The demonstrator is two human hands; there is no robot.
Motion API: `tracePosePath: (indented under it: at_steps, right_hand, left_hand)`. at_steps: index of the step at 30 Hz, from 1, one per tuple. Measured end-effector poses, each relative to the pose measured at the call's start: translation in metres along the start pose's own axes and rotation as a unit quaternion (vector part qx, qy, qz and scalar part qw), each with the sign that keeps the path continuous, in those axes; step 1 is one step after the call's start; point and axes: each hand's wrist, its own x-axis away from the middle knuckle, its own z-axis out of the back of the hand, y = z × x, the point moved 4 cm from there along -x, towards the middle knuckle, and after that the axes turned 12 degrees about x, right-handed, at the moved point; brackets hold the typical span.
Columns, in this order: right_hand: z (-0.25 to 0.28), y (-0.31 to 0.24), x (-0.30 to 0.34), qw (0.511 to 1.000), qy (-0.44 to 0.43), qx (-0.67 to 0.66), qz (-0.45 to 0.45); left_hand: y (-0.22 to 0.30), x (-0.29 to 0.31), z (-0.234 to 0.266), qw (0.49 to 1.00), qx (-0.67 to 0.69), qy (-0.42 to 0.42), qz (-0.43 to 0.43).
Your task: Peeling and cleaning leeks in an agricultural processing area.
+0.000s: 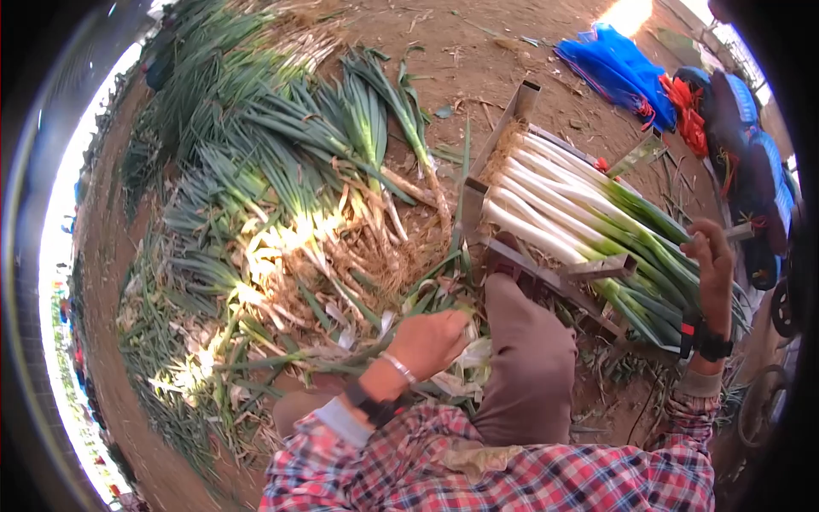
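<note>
My left hand point(429, 346) is closed above my lap, fingers pinched together near a pale green leaf scrap. What it grips, if anything, is hidden. My right hand point(711, 252) is raised at the leafy end of a row of trimmed green onions point(559, 196), its fingers loosely bent, with nothing visible in them. The row lies in a metal frame point(589, 266), white stalks and roots toward the far left, green tops toward my right arm. My knee presses close to the frame's near side.
Left of me spreads a big heap of untrimmed green onions point(290, 171) with soil on the roots. Peeled leaves point(461, 375) litter the ground around my legs. Blue plastic sheeting point(610, 72) and a red bag point(682, 107) lie at the far right. A wheel point(763, 405) stands at the right edge.
</note>
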Motion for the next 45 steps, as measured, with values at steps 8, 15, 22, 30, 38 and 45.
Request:
tracePosePath:
  at_steps: [8, 15, 22, 30, 38, 45]
  right_hand:
    - [-0.078, -0.300, 0.016, 0.912, -0.219, -0.263, 0.226]
    - [-0.371, -0.298, -0.047, 0.895, -0.321, -0.310, 0.009]
    - [-0.553, -0.109, -0.035, 0.970, -0.206, 0.106, -0.076]
    - [-0.607, -0.044, -0.052, 0.938, -0.158, 0.297, -0.081]
    - [-0.584, -0.146, -0.050, 0.816, -0.296, -0.362, -0.339]
    - [-0.414, -0.257, 0.012, 0.884, -0.270, -0.352, -0.152]
  left_hand:
    - [0.003, 0.135, 0.047, 0.986, 0.143, 0.001, 0.088]
    - [-0.049, 0.183, 0.074, 0.911, 0.271, 0.238, 0.201]
    - [-0.063, 0.191, 0.109, 0.930, 0.244, 0.232, 0.148]
    - [-0.092, 0.172, 0.118, 0.926, 0.243, 0.235, 0.167]
    - [-0.079, 0.189, 0.111, 0.937, 0.216, 0.236, 0.140]
    - [-0.073, 0.186, 0.097, 0.904, 0.265, 0.293, 0.161]
